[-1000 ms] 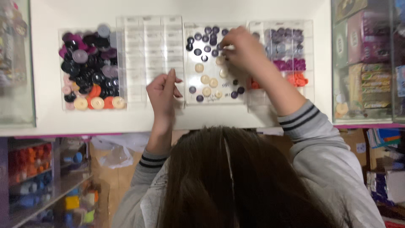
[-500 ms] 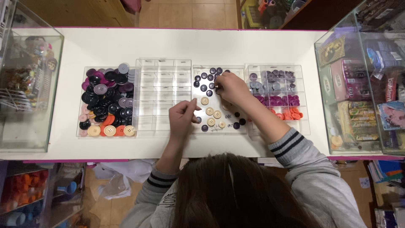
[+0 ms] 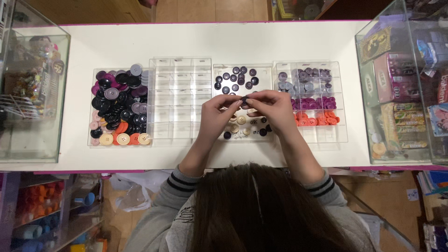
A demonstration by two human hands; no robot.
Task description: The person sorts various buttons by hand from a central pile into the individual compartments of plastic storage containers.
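Both my hands meet over the middle of the white counter (image 3: 186, 42), above the clear tray of loose buttons (image 3: 267, 72). Left hand (image 3: 215, 113) and right hand (image 3: 273, 106) have fingertips pinched together on one small dark button (image 3: 244, 99), held between them just above that tray. Remaining fingers curled in. Empty divided tray (image 3: 179, 98) sits just left of it, tray heaped with mixed buttons (image 3: 119, 105) further left, sorted tray of grey, purple and orange buttons (image 3: 310, 100) toward the right edge.
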